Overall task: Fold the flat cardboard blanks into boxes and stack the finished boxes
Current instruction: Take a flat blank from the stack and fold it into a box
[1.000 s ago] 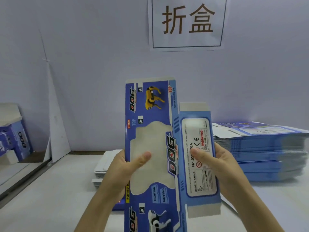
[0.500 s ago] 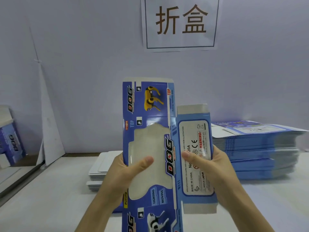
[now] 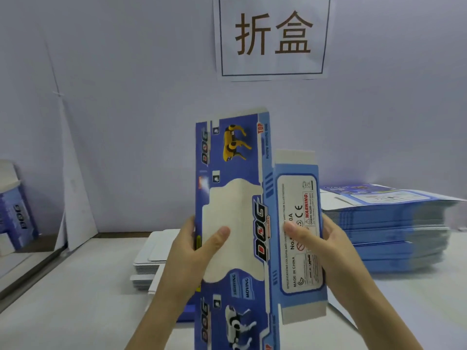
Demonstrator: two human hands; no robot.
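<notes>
Count: one flat blank [image 3: 260,231] in two hands, one tall stack of blue blanks [image 3: 394,231] far right on the table [image 3: 75,299], one lower stack of white cards [image 3: 149,263] behind the left wrist, and one folded box [image 3: 17,213] at the far left edge, contents not visible. The blank is held upright at centre above the table: blue print, yellow and white toy dogs, "DOG" lettering, a pale window panel, and a light-blue label panel angled forward on the right. The left hand [image 3: 192,248] pinches the window panel and the right hand [image 3: 326,243] the label panel, thumbs in front, fingers curled behind.
</notes>
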